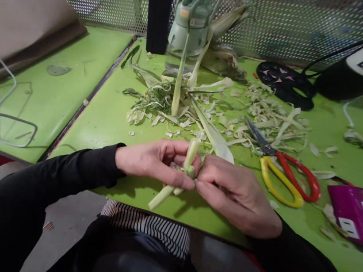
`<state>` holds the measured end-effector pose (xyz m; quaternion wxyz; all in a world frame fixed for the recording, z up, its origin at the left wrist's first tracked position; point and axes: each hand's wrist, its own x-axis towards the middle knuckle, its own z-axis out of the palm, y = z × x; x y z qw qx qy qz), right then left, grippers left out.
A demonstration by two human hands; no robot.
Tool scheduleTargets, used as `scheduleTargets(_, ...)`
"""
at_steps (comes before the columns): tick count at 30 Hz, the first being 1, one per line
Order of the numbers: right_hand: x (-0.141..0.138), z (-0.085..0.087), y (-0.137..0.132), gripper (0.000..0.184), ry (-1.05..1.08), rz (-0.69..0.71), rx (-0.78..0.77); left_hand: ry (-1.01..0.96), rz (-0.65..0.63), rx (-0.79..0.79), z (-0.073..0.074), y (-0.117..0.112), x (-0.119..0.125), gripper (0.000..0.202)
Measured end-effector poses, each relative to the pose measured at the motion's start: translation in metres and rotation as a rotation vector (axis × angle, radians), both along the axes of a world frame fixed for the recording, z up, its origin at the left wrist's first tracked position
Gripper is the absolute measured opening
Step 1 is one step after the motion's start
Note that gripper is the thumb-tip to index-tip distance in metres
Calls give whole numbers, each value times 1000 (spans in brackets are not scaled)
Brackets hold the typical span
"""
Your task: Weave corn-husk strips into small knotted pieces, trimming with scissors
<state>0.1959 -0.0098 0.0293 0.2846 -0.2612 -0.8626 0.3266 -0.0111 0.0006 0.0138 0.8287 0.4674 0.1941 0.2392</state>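
Note:
Close to the table's front edge, my left hand [154, 161] pinches a small bundle of folded pale-green corn husk [162, 197]. One end of the husk points up between the fingers and another slants down toward me. My right hand [237, 194] is closed at the bundle's right side, thumb and index finger pressed together against it; what lies inside its curled fingers is hidden. A longer husk strip [215, 136] lies just behind my right hand. Scissors [268, 149] with one red and one yellow handle rest on the table to the right, blades partly apart.
Husk scraps [280, 122] litter the green table [103, 117]. Behind them stand a clear bottle [188, 34] with a green top, a black phone-like slab [158, 21] and whole husks [224, 61]. At right are a purple packet [355, 212] and a black bottle [361, 66].

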Motion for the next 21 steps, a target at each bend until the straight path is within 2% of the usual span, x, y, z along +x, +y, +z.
scheduleTargets(5, -3, -12, 11, 28, -109, -144, 148, 138, 139, 155, -14, 19, -4, 20)
scheduleTargets(8, -4, -18, 16, 28, -132, -147, 179, 192, 159, 214, -17, 25, -5, 20)
scheduleTargets(15, -6, -20, 16, 24, -82, -223, 212, 59, 196, 144, -23, 25, 2, 36)
scheduleTargets(18, -6, -18, 15, 23, -66, -229, 202, 22, 229, 177, -21, 20, 5, 33)
scheduleTargets(21, -6, -11, 10, 22, -16, -149, 146, -27, 212, 166, -16, 11, 6, 26)
